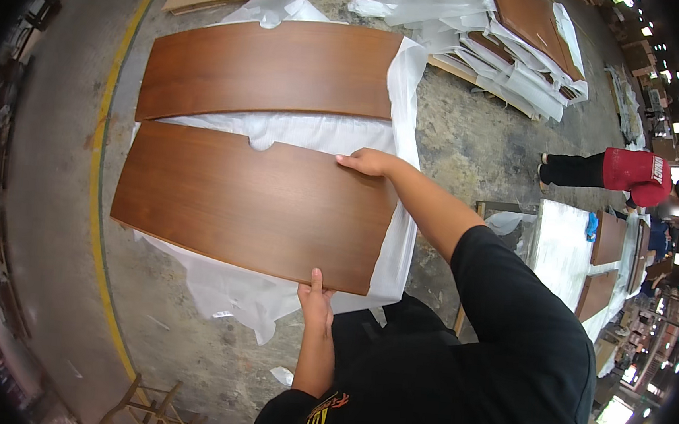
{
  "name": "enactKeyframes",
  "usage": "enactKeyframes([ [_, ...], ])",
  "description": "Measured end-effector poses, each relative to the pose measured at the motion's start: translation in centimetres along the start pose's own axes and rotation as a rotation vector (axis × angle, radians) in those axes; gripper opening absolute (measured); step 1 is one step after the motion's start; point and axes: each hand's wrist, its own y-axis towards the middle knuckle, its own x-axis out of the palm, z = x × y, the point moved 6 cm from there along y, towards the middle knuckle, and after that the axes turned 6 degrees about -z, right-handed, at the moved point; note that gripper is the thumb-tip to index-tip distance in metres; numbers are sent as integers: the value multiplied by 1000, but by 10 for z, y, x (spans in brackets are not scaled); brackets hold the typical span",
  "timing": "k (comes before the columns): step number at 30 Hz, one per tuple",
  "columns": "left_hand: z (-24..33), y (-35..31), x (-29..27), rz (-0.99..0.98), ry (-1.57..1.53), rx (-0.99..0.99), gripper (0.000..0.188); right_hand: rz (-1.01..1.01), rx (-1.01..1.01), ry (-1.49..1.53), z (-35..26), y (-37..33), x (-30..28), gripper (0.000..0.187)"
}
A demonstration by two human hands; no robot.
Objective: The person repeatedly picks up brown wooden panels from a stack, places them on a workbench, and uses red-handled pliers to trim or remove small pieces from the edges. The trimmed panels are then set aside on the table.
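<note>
A brown, glossy wooden panel [245,200] with a small rounded notch in its far edge lies over white foam sheeting. My left hand [316,302] grips its near edge towards the right end, thumb on top and fingers mostly hidden underneath. At the far edge, close to the right corner, my right hand [369,162] holds the same panel; its thumb rests on the surface and the other fingers are largely out of sight. Beyond it lies a second brown panel [271,71], also notched, with white foam sheet [408,82] showing between and around the two.
Another stack of foam-wrapped panels [519,59] sits at the far right. A person in a red shirt [636,171] stands near a white-covered table [562,245] bearing brown panels. A yellow floor line [100,193] runs along the left. Wooden frames [152,412] stand at the lower left.
</note>
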Motion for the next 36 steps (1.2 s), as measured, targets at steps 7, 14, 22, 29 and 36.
enactKeyframes([
  [7, 47, 15, 20, -126, 104, 146, 59, 219, 27, -49, -94, 18, -6, 90],
  [14, 2, -84, 51, -344, 104, 145, 67, 417, 16, -6, -60, -163, -49, 75],
  [22, 45, -108, 104, -529, -326, 140, 76, 761, 46, -16, 14, -459, -67, 73],
  [29, 23, -172, 256, -776, -114, 285, 79, 1115, 75, 150, 147, -705, 21, 70],
  [36, -145, -313, 388, -1034, 55, 211, 82, 1277, 37, 250, 304, -865, 124, 67],
])
